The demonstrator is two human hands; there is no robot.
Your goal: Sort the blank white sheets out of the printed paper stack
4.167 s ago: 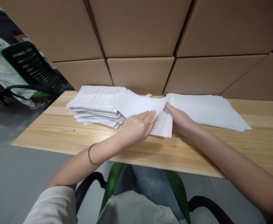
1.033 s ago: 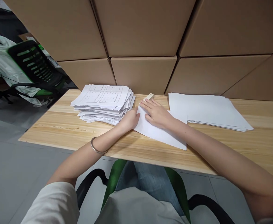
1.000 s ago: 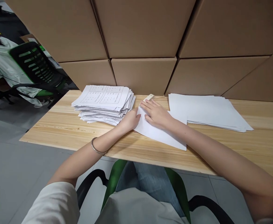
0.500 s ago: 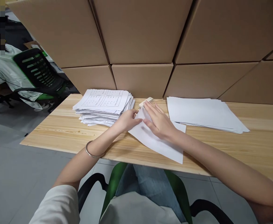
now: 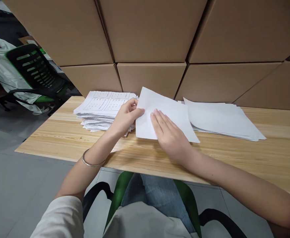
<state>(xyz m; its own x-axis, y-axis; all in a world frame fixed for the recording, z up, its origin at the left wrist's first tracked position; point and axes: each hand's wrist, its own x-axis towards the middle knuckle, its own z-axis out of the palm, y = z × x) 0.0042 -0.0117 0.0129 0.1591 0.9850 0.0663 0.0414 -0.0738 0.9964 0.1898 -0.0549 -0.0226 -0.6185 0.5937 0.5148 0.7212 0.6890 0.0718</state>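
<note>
A blank white sheet of paper (image 5: 169, 114) is tilted up over the middle of the table. My left hand (image 5: 127, 115) pinches its left edge, thumb on the near face and fingers behind. Against the front of the sheet lies my right hand (image 5: 171, 138), its fingers stretched out side by side and the palm near the lower edge. To the left, close behind my left hand, is a thick stack of printed sheets (image 5: 101, 104). A pile of blank sheets (image 5: 221, 119) lies to the right. Whatever is behind the raised sheet is hidden.
Large brown cardboard boxes (image 5: 150, 33) form a wall along the back of the wooden table (image 5: 60, 132). A black and green office chair (image 5: 35, 72) with white cloth stands beyond the table's left end. The table's front edge is close to my lap.
The sheet has swung up from the tabletop and now stands tilted, covering the small cream-coloured object. My left hand has shifted left, my right hand slightly down.
</note>
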